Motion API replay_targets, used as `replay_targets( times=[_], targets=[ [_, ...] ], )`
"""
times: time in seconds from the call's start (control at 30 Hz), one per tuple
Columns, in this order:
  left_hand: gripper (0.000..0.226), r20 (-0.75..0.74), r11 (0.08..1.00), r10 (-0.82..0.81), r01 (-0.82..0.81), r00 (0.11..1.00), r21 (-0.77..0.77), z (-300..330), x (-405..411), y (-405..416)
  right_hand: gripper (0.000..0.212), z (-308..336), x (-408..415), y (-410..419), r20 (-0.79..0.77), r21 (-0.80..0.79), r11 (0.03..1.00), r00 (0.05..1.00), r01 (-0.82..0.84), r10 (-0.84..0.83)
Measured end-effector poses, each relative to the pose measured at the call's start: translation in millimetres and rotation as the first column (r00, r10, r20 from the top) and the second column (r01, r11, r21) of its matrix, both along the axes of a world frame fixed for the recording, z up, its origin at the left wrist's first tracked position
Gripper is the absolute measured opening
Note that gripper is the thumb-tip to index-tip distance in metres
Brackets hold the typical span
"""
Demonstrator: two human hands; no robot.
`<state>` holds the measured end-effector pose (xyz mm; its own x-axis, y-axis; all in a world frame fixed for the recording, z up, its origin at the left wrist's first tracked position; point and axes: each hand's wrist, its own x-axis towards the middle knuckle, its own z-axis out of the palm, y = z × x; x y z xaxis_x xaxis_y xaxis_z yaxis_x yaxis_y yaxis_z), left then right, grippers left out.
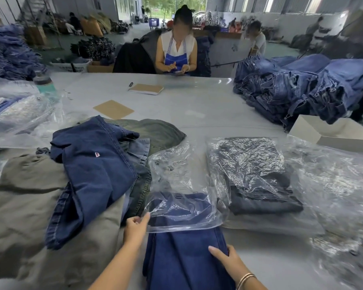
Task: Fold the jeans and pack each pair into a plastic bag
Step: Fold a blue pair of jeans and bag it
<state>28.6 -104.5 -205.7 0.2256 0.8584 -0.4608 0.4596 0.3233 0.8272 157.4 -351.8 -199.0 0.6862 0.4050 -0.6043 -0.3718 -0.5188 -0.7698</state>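
unfolded dark blue jeans (92, 170) lie heaped to the left of the clear plastic bag (176, 197) on the grey worktop (197, 109). left hand (135, 227) pinches the bag's open left edge, fingers curled on the film. folded blue jeans (182, 260) sit part-way inside the bag mouth, lower half outside. right hand (228, 261) rests on the folded jeans below the bag, fingers straight. a bagged dark pair (258, 174) lies right of the bag.
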Motion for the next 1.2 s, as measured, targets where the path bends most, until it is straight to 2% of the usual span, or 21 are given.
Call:
replay_targets(
  times=[0.13, 0.2, 0.33, 0.4, 0.47, 0.6, 0.67, 0.77, 0.8, 0.83, 0.87, 0.9, 0.97, 1.03, 1.1, 1.13, 1.17, 1.2],
  targets=[
    [0.054, -0.009, 0.985, -0.157, 0.155, 0.988, -0.08, -4.7, 1.0, 2.4, 0.038, 8.3, -7.6, 16.3, -0.208, 0.132, 0.991, 0.978, -0.003, 0.031],
    [0.052, 0.041, 0.963, -0.223, 0.226, 0.974, -0.145, -4.3, 2.0, 0.4, 0.034, 14.5, -13.4, 25.3, -0.271, 0.2, 0.98, 0.961, -0.001, 0.057],
    [0.043, 0.074, 0.926, -0.305, 0.314, 0.949, -0.212, 6.0, -1.7, 0.8, 0.044, 28.9, -14.9, 34.2, -0.381, 0.329, 0.944, 0.914, -0.008, 0.141],
    [0.038, 0.147, 0.886, -0.326, 0.356, 0.934, -0.298, 13.0, -7.7, 3.0, 0.049, 36.0, -7.5, 32.5, -0.411, 0.383, 0.924, 0.892, -0.02, 0.189],
    [0.04, 0.242, 0.842, -0.309, 0.383, 0.92, -0.38, 18.4, -11.9, 3.2, 0.05, 45.3, -0.5, 31.1, -0.431, 0.453, 0.892, 0.876, 0.002, 0.217],
    [0.049, 0.486, 0.761, -0.088, 0.374, 0.869, -0.53, 33.5, -11.2, -8.3, 0.064, 63.5, 5.6, 32.4, -0.498, 0.597, 0.795, 0.827, 0.109, 0.261],
    [0.044, 0.55, 0.714, -0.109, 0.45, 0.828, -0.536, 42.7, -11.0, -17.0, 0.065, 69.2, 8.1, 32.5, -0.513, 0.649, 0.743, 0.814, 0.161, 0.272],
    [0.026, 0.616, 0.621, -0.226, 0.599, 0.755, -0.506, 54.4, -15.2, -24.5, 0.061, 75.2, 15.0, 34.5, -0.499, 0.687, 0.681, 0.846, 0.256, 0.186],
    [0.032, 0.622, 0.6, -0.274, 0.636, 0.733, -0.485, 59.5, -18.2, -26.0, 0.06, 76.8, 17.2, 35.4, -0.494, 0.691, 0.655, 0.862, 0.307, 0.117],
    [0.054, 0.622, 0.599, -0.302, 0.651, 0.723, -0.466, 60.5, -22.3, -24.5, 0.061, 75.6, 20.2, 35.9, -0.486, 0.688, 0.633, 0.873, 0.355, 0.039],
    [0.08, 0.59, 0.64, -0.32, 0.628, 0.741, -0.442, 57.0, -25.0, -21.9, 0.063, 75.7, 22.0, 36.7, -0.478, 0.682, 0.62, 0.878, 0.387, -0.022],
    [0.093, 0.539, 0.681, -0.349, 0.602, 0.767, -0.417, 49.9, -27.6, -19.3, 0.065, 73.5, 24.0, 38.1, -0.477, 0.677, 0.616, 0.877, 0.403, -0.05],
    [0.068, 0.419, 0.72, -0.436, 0.588, 0.796, -0.368, 37.5, -31.8, -17.4, 0.057, 68.6, 25.3, 40.6, -0.491, 0.651, 0.649, 0.87, 0.394, -0.036],
    [0.065, 0.241, 0.755, -0.518, 0.571, 0.821, -0.323, 30.4, -34.8, -15.6, 0.028, 61.6, 24.4, 41.9, -0.502, 0.571, 0.733, 0.864, 0.37, -0.046],
    [0.058, -0.035, 0.85, -0.52, 0.513, 0.853, -0.12, 20.7, -31.0, -8.8, 0.026, 53.6, 20.3, 39.6, -0.545, 0.466, 0.822, 0.838, 0.328, -0.026],
    [0.051, -0.08, 0.895, -0.443, 0.445, 0.893, 0.016, 22.0, -27.9, -7.5, 0.03, 51.5, 17.4, 38.0, -0.57, 0.427, 0.853, 0.821, 0.301, -0.004],
    [0.045, -0.04, 0.908, -0.393, 0.395, 0.919, 0.14, 27.9, -21.8, -9.6, 0.035, 51.7, 14.2, 36.2, -0.576, 0.401, 0.872, 0.818, 0.28, 0.002],
    [0.041, 0.02, 0.877, -0.419, 0.398, 0.908, 0.27, 36.7, -14.5, -15.8, 0.039, 53.5, 11.7, 34.7, -0.575, 0.394, 0.878, 0.818, 0.273, 0.003]
  ],
)
